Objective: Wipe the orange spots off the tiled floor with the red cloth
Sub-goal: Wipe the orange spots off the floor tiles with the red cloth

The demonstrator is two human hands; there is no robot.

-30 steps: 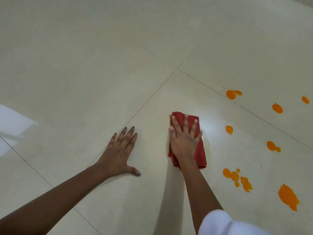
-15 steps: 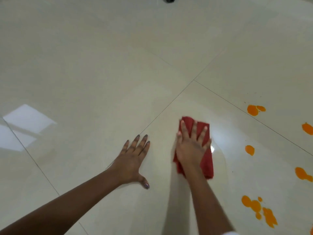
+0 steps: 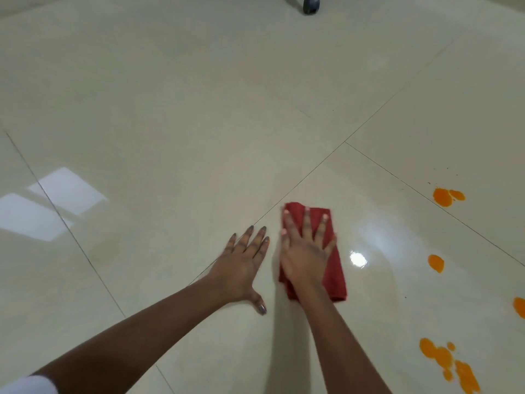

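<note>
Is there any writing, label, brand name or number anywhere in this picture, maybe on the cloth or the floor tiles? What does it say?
None: no readable text anywhere in the head view.
The red cloth under the right hand is plain, with no tag or logo showing.
The tiled floor carries only grout lines, glare and orange spots.
The dark object at the top edge is cut off and shows no marking.

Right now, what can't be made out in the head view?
- Floor under the red cloth: hidden by the cloth and the right hand pressed flat on it, so any spot beneath is unknown.
- Orange spot at the right edge: cut off by the frame.
- Dark object at the top edge: cut off, unidentifiable.
</note>
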